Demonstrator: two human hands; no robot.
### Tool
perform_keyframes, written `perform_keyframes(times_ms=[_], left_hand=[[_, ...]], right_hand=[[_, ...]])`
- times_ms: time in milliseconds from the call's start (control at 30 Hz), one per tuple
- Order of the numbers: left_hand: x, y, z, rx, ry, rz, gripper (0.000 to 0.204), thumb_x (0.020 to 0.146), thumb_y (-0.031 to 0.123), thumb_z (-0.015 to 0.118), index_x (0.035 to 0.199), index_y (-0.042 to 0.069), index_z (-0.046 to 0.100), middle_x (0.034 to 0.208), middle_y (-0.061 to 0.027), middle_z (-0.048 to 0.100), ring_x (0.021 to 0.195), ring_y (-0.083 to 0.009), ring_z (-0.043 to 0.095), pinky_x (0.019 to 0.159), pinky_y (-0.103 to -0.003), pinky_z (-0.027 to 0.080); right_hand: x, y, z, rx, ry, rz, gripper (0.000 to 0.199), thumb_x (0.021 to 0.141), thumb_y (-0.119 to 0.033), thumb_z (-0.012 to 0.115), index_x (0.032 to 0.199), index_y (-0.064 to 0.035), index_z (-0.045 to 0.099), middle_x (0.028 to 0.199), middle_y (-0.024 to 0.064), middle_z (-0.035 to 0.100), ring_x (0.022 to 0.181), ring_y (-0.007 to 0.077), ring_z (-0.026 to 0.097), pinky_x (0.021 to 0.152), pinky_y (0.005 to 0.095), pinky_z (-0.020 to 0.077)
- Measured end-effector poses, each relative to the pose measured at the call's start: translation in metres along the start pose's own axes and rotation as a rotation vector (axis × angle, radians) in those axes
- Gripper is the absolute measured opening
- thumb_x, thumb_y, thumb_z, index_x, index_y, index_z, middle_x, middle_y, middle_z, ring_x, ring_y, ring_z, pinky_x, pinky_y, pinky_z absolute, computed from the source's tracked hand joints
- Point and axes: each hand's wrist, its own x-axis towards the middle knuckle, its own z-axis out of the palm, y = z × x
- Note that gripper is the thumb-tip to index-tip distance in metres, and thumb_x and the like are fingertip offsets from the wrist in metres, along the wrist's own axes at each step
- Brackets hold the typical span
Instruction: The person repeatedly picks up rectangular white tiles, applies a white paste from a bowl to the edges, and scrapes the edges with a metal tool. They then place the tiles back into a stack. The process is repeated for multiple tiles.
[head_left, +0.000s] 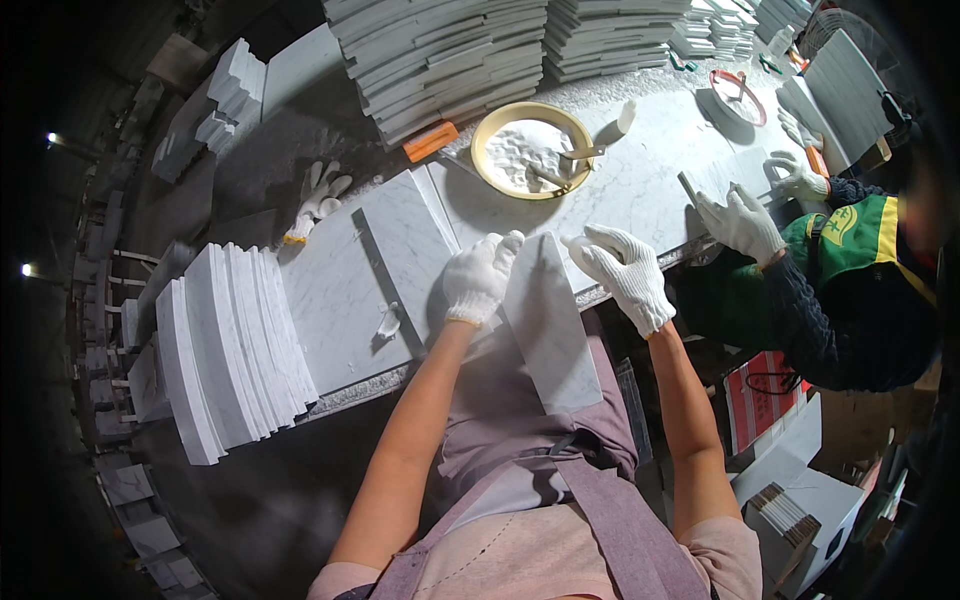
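A grey-white marble tile (552,335) stands tilted in front of my lap, its upper end near the table's edge. My left hand (480,280), in a white knit glove, is closed at the tile's upper left edge. To the right of the tile, my gloved right hand (628,278) is raised with fingers curved and apart, and nothing shows in it. Beyond my hands stands a yellow bowl (482,122) of white paste or powder with a trowel-like tool (580,154) in it. Another marble tile (405,250) lies flat by my left hand.
Upright marble tiles (235,340) stand in a row at the left. Tall tile stacks (440,60) rise behind the bowl. An orange block (430,142) and spare glove (318,200) lie nearby. At the right, a co-worker's gloved hand (742,222) is near a tile.
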Motion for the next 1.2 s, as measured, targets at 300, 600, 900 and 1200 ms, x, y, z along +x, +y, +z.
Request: perform_keyframes(times_ms=[300,600,900,1200], left_hand=[[0.0,-0.004,0.005,0.029,0.078,0.093,0.058,0.106,0.065,0.039,0.097,0.017,0.071,0.08,-0.0184,0.071,0.078,-0.0454,0.069,0.07,-0.058,0.053],[0.0,-0.005,0.006,0.008,0.093,0.107,0.059,0.105,0.065,0.04,0.096,0.016,0.07,0.081,-0.0196,0.071,0.078,-0.0459,0.068,0.071,-0.058,0.053],[-0.002,-0.001,0.003,-0.025,0.125,0.122,0.061,0.105,0.066,0.04,0.095,0.015,0.07,0.083,-0.0202,0.071,0.081,-0.0462,0.068,0.073,-0.058,0.053],[-0.001,0.0,0.001,-0.015,0.061,0.086,0.061,0.105,0.066,0.039,0.095,0.015,0.07,0.086,-0.0209,0.072,0.083,-0.0476,0.068,0.076,-0.058,0.052]], right_hand=[[0.003,0.008,0.004,0.087,-0.004,-0.008,0.044,0.095,-0.023,0.072,0.13,0.0042,0.07,0.119,0.015,0.077,0.106,0.018,0.073,0.095,0.0303,0.0548],[0.002,0.003,0.002,0.064,0.002,-0.007,0.045,0.095,-0.025,0.075,0.129,0.0041,0.07,0.118,0.0142,0.077,0.106,0.0169,0.072,0.095,0.0298,0.0544],[-0.002,-0.006,-0.003,0.08,-0.019,0.037,0.049,0.094,-0.026,0.076,0.132,0.0045,0.068,0.122,0.0144,0.076,0.108,0.016,0.071,0.096,0.0293,0.054],[-0.005,-0.011,-0.007,0.122,-0.053,0.081,0.052,0.094,-0.025,0.077,0.135,0.0053,0.066,0.122,0.013,0.075,0.108,0.0152,0.07,0.096,0.0296,0.0542]])
